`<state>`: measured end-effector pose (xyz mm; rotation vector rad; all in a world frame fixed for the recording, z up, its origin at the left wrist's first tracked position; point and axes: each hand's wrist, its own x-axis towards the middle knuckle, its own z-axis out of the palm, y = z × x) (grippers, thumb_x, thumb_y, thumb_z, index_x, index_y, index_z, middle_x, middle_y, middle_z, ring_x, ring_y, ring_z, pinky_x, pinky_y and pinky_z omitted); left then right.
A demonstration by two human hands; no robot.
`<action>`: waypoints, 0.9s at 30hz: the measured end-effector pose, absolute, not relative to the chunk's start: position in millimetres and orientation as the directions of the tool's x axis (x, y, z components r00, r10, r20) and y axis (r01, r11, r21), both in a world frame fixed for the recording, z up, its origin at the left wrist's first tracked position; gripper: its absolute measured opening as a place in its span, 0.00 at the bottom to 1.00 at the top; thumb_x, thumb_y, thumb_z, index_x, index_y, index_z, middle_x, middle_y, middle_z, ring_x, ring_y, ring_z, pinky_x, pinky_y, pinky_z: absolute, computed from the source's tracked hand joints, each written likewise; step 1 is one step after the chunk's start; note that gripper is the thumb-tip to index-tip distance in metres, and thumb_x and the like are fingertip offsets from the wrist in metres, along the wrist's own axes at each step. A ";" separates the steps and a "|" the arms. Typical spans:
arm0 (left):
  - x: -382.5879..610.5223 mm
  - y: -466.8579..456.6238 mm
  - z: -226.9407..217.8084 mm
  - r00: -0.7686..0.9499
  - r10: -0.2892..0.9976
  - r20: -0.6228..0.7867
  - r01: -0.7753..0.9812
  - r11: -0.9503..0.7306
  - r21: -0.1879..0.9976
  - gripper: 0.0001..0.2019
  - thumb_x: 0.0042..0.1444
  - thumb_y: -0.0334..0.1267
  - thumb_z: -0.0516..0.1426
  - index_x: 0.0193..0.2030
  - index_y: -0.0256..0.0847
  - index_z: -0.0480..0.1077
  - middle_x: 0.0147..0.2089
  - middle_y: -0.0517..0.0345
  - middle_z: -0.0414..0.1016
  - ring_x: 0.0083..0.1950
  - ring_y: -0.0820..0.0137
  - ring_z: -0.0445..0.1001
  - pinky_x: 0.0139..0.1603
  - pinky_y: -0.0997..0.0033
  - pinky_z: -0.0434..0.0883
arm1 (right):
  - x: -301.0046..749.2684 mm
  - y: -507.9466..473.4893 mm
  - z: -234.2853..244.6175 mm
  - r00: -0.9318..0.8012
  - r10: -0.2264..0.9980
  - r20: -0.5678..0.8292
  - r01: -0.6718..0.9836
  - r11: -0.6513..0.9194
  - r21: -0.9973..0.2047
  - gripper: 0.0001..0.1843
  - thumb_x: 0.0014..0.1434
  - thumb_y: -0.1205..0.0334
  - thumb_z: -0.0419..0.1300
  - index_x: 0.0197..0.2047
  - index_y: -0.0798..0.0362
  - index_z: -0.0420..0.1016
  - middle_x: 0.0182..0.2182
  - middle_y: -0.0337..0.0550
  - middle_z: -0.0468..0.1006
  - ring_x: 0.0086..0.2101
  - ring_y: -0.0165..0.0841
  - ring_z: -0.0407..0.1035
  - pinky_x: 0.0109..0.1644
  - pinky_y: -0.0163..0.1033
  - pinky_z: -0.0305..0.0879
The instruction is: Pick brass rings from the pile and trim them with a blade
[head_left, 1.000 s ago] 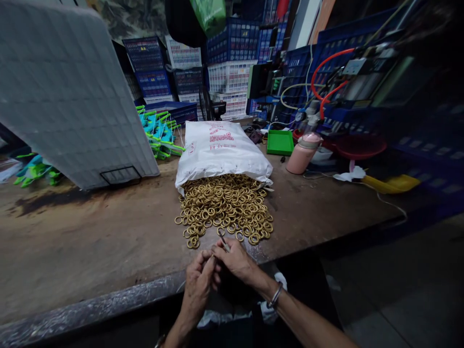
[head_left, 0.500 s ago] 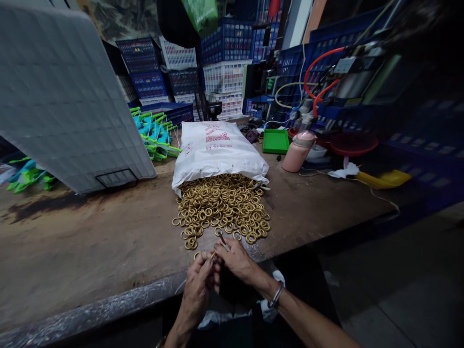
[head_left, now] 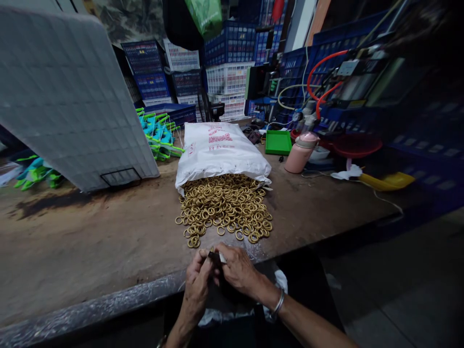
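Observation:
My left hand, just off the table's front edge, pinches a brass-coloured ring, mostly covered by the fingers. Beside it, my right hand is closed round a small knife with a dark flat blade and a pale part near the grip. The blade points left and lies against or very close to the ring; exact contact is hidden. Beyond both hands, a heap of brass-coloured rings spills from the mouth of a white woven sack with red print.
A large pale padded panel stands on the table at left, with green-and-blue plastic pieces behind it. To the right are a green tray, a pink bottle and a yellow scoop. Stacked crates rise behind.
The knife has swung from pointing up and away to pointing left at the ring in my left hand. My right hand has turned with it; my left hand has barely moved.

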<state>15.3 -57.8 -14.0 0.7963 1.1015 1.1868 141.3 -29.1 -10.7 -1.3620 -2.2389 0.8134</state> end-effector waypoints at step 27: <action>-27.2 -87.6 7.2 -0.086 0.970 -0.228 -0.495 0.157 0.855 0.09 0.48 0.42 0.59 0.28 0.37 0.69 0.29 0.57 0.70 0.28 0.72 0.68 0.28 0.73 0.67 | 122.8 -12.1 -9.5 -0.402 0.913 -0.063 0.843 0.343 -0.414 0.12 0.50 0.71 0.49 0.40 0.55 0.64 0.32 0.46 0.73 0.31 0.34 0.66 0.31 0.36 0.51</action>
